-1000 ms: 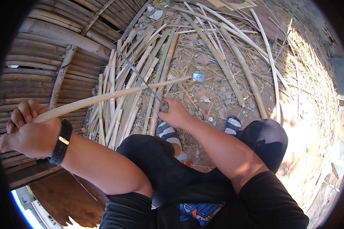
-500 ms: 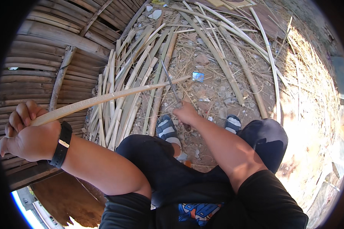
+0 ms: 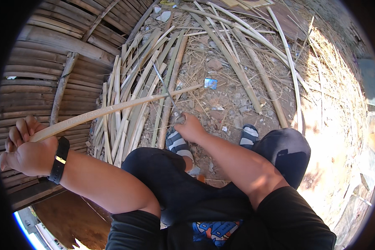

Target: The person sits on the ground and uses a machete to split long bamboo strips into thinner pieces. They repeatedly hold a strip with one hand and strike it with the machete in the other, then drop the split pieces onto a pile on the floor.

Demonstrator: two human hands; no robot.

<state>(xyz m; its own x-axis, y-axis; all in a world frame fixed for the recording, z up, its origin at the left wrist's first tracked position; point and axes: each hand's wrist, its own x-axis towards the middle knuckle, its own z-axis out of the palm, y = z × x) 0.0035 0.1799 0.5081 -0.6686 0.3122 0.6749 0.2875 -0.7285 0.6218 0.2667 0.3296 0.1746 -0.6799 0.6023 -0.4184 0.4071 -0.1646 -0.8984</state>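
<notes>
My left hand [image 3: 31, 146], with a black watch on its wrist, is closed around the thick end of a long pale bamboo strip [image 3: 102, 111]. The strip slants up and to the right, and its thin end points toward the middle of the ground. In my right hand [image 3: 192, 128] is the handle of a knife [image 3: 162, 82] with a long, narrow dark blade. The blade crosses the strip near its thin end, pointing away and to the left. Whether its edge bites into the bamboo I cannot tell.
Split bamboo strips [image 3: 125, 96] lie heaped beside a slatted bamboo wall [image 3: 37, 79] on the left. Longer bamboo poles [image 3: 264, 77] lie ahead, among straw, rubble and a blue wrapper [image 3: 211, 83]. My sandalled feet [image 3: 177, 141] are just below the knife.
The knife has swung so that its tip points farther left, and its blade crosses the strip farther from the thin end. My left hand keeps its hold on the strip.
</notes>
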